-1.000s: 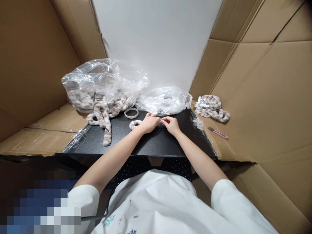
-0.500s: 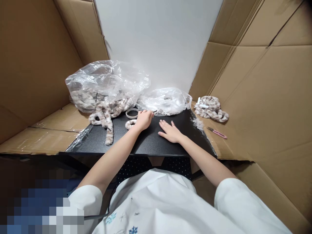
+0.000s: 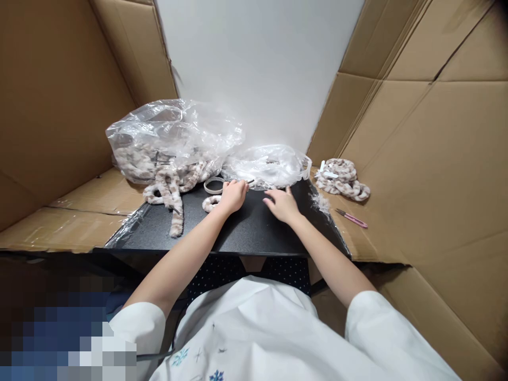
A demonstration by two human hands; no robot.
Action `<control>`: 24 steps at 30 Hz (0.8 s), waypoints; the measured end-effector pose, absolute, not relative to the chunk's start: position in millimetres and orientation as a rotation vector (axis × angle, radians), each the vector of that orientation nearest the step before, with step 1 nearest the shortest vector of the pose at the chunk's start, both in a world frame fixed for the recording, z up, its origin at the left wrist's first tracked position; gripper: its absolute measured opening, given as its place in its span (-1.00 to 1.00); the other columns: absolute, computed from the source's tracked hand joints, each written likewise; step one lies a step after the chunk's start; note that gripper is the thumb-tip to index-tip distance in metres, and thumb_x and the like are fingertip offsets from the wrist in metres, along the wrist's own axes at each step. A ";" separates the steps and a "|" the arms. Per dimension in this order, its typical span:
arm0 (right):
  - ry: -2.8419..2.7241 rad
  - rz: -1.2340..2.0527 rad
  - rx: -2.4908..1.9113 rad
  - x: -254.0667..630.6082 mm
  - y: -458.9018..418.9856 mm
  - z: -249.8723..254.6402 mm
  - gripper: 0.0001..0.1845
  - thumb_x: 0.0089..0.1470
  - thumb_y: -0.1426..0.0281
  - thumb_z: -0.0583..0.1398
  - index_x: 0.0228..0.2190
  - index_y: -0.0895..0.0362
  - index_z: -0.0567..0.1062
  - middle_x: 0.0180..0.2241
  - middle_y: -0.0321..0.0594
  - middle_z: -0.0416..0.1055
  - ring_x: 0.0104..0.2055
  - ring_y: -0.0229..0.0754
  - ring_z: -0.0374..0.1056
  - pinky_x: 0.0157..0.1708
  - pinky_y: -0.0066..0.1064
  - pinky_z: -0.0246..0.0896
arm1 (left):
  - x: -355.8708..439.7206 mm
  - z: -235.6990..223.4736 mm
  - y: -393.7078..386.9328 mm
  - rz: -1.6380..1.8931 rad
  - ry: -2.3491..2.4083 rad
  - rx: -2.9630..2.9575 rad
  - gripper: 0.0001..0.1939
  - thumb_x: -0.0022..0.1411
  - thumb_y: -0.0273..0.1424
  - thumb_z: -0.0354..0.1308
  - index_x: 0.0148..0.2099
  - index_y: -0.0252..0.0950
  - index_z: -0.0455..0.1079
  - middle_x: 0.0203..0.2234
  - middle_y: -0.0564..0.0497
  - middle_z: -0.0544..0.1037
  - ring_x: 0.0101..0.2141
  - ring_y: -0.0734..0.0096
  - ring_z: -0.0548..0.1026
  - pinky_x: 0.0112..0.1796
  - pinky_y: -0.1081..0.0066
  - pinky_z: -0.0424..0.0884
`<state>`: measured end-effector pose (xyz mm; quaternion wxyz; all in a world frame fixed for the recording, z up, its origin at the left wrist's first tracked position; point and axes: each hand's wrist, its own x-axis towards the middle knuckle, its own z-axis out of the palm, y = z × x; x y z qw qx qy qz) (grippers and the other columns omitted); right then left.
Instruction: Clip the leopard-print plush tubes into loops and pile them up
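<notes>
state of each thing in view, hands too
left hand: closed, dark tip sticking out
right hand: open, fingers apart
fluffy loop: curled
large bag: open, fluffy strips spilling out
small bag: crumpled
ring: lying flat
pink snips: lying flat
fluffy bundle: heaped

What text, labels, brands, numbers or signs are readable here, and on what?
None readable.
Tags on the furry coil: too small to read, if printed at all.
Shirt: snowflake prints, no legible words.
Large bag, small bag: no readable print.
</notes>
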<state>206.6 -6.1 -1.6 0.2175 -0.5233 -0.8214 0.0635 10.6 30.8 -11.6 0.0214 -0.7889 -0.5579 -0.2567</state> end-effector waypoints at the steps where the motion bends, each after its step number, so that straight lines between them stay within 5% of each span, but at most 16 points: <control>1: -2.364 0.263 -1.367 195.3 -2.7 -6.3 -0.50 0.24 0.20 0.04 0.15 0.08 0.37 0.24 -0.07 0.24 0.32 0.04 0.08 0.32 0.10 -0.35 | 10.4 -12.0 30.7 -0.791 -1.732 -2.445 -0.65 0.42 -0.32 -0.26 -0.24 -0.27 0.32 -0.35 -0.13 0.53 -0.19 0.14 0.40 -0.10 0.16 0.18; 4: -2.562 0.432 -1.304 178.6 6.6 -18.7 -0.29 0.24 0.11 -0.01 0.30 0.18 0.09 0.37 -0.02 -0.15 0.42 0.01 -0.26 0.33 0.06 -0.33 | 10.9 -12.5 30.6 -0.766 -1.737 -2.451 -0.66 0.42 -0.33 -0.25 -0.24 -0.27 0.32 -0.34 -0.14 0.53 -0.17 0.13 0.40 -0.11 0.16 0.18; 8: -2.504 0.389 -1.671 205.1 11.7 -22.7 -0.25 0.28 0.06 -0.14 0.33 0.23 -0.02 0.39 0.00 -0.27 0.43 0.02 -0.34 0.31 0.16 -0.55 | 11.8 -11.0 29.5 -0.749 -1.754 -2.463 -0.66 0.42 -0.33 -0.26 -0.24 -0.28 0.32 -0.32 -0.16 0.53 -0.15 0.10 0.41 -0.09 0.14 0.17; 11: -2.239 0.204 -2.074 245.5 7.7 -18.0 -0.20 0.27 0.04 -0.12 0.29 0.40 0.03 0.36 0.21 -0.20 0.42 0.12 -0.29 0.28 0.21 -0.66 | 13.5 -9.8 27.9 -0.761 -1.759 -2.471 -0.66 0.41 -0.32 -0.25 -0.25 -0.27 0.32 -0.35 -0.15 0.52 -0.17 0.10 0.41 -0.11 0.15 0.17; 14: -2.030 -0.012 -2.132 268.8 2.6 -9.5 -0.30 0.25 0.11 -0.02 0.15 0.43 0.31 0.30 0.30 -0.01 0.40 0.19 -0.21 0.28 0.22 -0.69 | 17.7 -10.7 26.1 -0.756 -1.681 -2.503 -0.66 0.41 -0.32 -0.24 -0.26 -0.28 0.32 -0.38 -0.14 0.51 -0.19 0.13 0.40 -0.11 0.15 0.17; 16: -1.993 -0.024 -1.857 263.9 3.0 -4.4 -0.47 0.23 0.17 0.04 0.04 0.27 0.47 0.25 0.14 0.18 0.36 0.14 -0.03 0.31 0.19 -0.53 | 20.8 -12.5 25.0 -0.731 -1.599 -2.539 -0.65 0.42 -0.32 -0.24 -0.26 -0.28 0.33 -0.38 -0.13 0.51 -0.20 0.15 0.40 -0.10 0.16 0.16; 20: -1.779 0.391 -1.268 221.0 17.3 -6.2 -0.66 0.13 0.16 0.15 -0.21 0.10 0.59 -0.17 -0.06 0.57 -0.10 0.00 0.48 0.06 -0.09 0.27 | 23.8 -16.1 23.5 -0.669 -1.484 -2.591 -0.68 0.41 -0.32 -0.21 -0.24 -0.28 0.33 -0.35 -0.13 0.53 -0.19 0.17 0.41 -0.09 0.18 0.17; 24: -1.510 0.804 -1.099 190.0 33.8 -24.1 -0.59 -0.08 0.02 0.27 -0.47 0.14 0.56 -0.47 -0.15 0.55 -0.39 -0.04 0.50 -0.23 -0.17 0.44 | 23.3 -16.6 22.7 -0.610 -1.449 -2.596 -0.71 0.41 -0.33 -0.18 -0.24 -0.28 0.33 -0.33 -0.14 0.54 -0.17 0.16 0.42 -0.09 0.19 0.17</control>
